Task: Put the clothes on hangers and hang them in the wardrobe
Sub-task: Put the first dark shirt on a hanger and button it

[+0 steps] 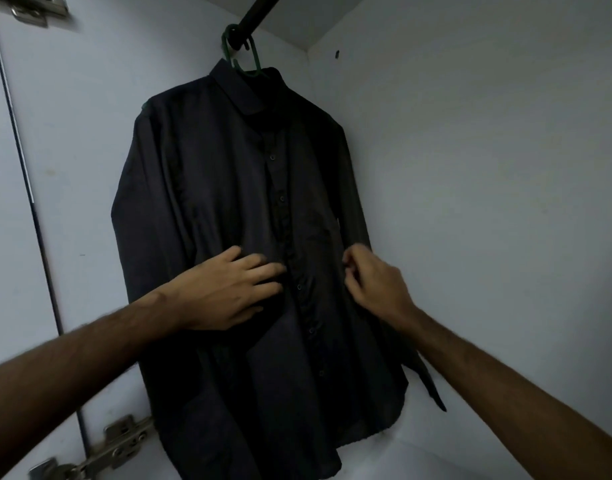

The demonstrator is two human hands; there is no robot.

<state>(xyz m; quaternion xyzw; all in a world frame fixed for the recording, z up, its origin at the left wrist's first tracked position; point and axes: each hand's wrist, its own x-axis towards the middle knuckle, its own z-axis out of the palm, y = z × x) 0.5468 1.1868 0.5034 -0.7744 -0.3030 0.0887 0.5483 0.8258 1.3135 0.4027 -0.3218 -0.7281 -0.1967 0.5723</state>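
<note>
shirt hung, now squaring it up

black shirt [249,237] is already on the green hanger [243,55], hooked over the wardrobe rail [259,12]. it hangs front-on, buttoned down the placket, tilted slightly in this view.

my left hand [228,289] lies flat on the front panel, fingers [266,270] straight and spread, pressing the cloth just left of the buttons. my right hand [373,282] is at the shirt's right side seam, fingers curled in a pinch; looks like it nips the fabric edge, but dark cloth makes that hard to confirm.

to do it well, i think: smooth down and outward, light pressure only, so the hook doesn't swing or slip. check the left shoulder, where a bit of green hanger shows.

room: side wall [470,168] sits near the right sleeve, tight there. door side with hinge [120,441] is to the left, more slack. pull hands straight back.
</note>
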